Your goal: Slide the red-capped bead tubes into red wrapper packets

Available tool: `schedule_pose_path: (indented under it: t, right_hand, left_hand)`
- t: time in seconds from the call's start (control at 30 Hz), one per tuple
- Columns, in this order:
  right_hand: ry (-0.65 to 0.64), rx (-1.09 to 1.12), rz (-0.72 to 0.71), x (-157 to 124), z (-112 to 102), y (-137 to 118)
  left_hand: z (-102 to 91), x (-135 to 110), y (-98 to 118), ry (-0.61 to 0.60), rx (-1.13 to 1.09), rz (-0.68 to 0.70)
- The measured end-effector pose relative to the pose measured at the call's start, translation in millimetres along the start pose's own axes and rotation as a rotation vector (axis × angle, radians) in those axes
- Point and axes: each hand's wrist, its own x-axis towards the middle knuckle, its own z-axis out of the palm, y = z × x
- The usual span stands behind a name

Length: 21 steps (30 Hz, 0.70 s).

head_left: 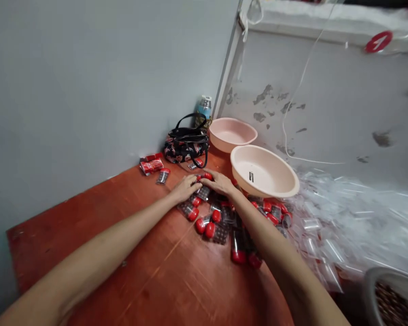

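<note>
two bare forearms were recorded from the head view: the left forearm (88,258) and the right forearm (279,244), both long and slim, narrowing evenly toward the wrist. skin is seen as smooth. the left hand (185,188) and the right hand (219,182) are also bare, with slender, tapered fingers (193,181). fingernails are too small to be made out. both arms are seen uncovered as far as the frame edge.

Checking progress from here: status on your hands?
left hand, right hand palm-down at red-capped vials; pink plastic basin just past right hand.
</note>
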Motion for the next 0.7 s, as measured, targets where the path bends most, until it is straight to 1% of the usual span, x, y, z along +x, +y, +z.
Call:
schedule_pose_path:
  t: [0.1, 0.17, 0.2, 0.27, 0.3, 0.33, 0.37, 0.4, 0.43, 0.47, 0.5, 0.53, 0.6, 0.63, 0.7]
  right_hand:
    - [0.002, 0.018, -0.025, -44.2, 3.9, -8.6]
    - [-0.006, 0.012, -0.079, -75.7, 5.0, -16.6]
    - [-0.015, 0.003, -0.106, -92.0, 4.8, -20.8]
    - [-0.063, -0.027, -0.146, -124.0, 2.0, -28.1]
    - [-0.105, -0.042, -0.166, -138.3, -0.8, -30.9]
    - [-0.161, -0.060, -0.179, -150.0, -4.6, -33.0]
    - [-0.241, -0.070, -0.187, -158.0, -9.1, -34.7]
    - [-0.316, -0.079, -0.186, -161.0, -13.9, -36.2]
    - [-0.370, -0.095, -0.174, -158.3, -18.4, -38.0]
    - [-0.393, -0.121, -0.156, -149.4, -21.8, -40.6]
    - [-0.370, -0.165, -0.129, -134.6, -23.4, -44.1]
    - [-0.296, -0.223, -0.098, -114.6, -22.7, -48.6]
    - [-0.118, -0.314, -0.097, -64.9, -14.3, -59.7]
    - [-0.081, -0.337, -0.130, -38.4, -7.2, -65.4]
    - [-0.076, -0.325, -0.172, 10.2, 10.2, -73.7]
  left_hand:
    - [16.6, -30.1, 24.8, -0.043, -0.040, -0.037]
    - [21.1, -51.1, 41.7, -0.111, -0.063, -0.029]
    - [20.1, -61.4, 49.1, -0.159, -0.088, -0.018]
    - [10.8, -80.4, 59.5, -0.256, -0.163, 0.019]
    - [2.4, -88.3, 61.5, -0.275, -0.192, 0.039]
    - [-8.1, -94.7, 60.8, -0.269, -0.198, 0.057]
    - [-20.2, -99.2, 57.2, -0.232, -0.167, 0.063]
    - [-33.2, -101.6, 50.7, -0.160, -0.096, 0.056]
    - [-46.0, -101.9, 41.4, -0.074, 0.000, 0.045]
    - [-58.0, -100.2, 29.8, 0.022, 0.105, 0.023]
    - [-68.2, -96.7, 16.7, 0.080, 0.211, 0.015]
    - [-76.1, -91.9, 2.9, 0.127, 0.306, -0.003]
    - [-84.4, -80.4, -23.5, 0.141, 0.422, -0.080]
    - [-84.9, -74.7, -34.7, 0.120, 0.447, -0.109]
    - [-80.8, -65.5, -51.0, 0.072, 0.477, -0.134]
